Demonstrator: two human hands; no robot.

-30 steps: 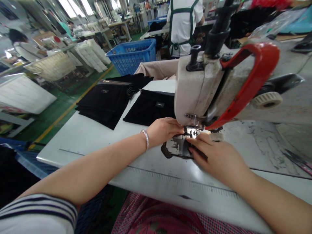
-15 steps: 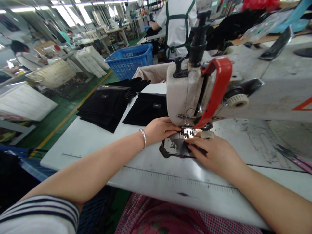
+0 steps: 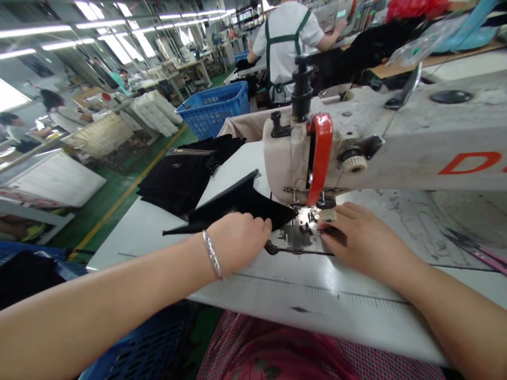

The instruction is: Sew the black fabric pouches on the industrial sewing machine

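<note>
My left hand (image 3: pixel 236 241) is closed on the near edge of a black fabric piece (image 3: pixel 241 206), which is lifted off the white table (image 3: pixel 253 287) and drawn toward the needle. My right hand (image 3: pixel 362 240) lies flat, fingers together, on the metal needle plate (image 3: pixel 295 238) just right of the presser foot, with a small dark scrap under its fingertips. The sewing machine (image 3: pixel 380 142), off-white with a red guard (image 3: pixel 318 153), stands right above both hands.
A stack of black fabric pieces (image 3: pixel 178 177) lies at the table's far left. A blue basket (image 3: pixel 214 108) stands behind it on the green floor. A person in a white shirt and green apron straps (image 3: pixel 287 45) works beyond. Scissors (image 3: pixel 475 248) lie at right.
My left hand left the presser foot, took hold of the black piece that lay flat behind it and pulled it up toward me. My right hand stayed at the needle plate. My head moved right.
</note>
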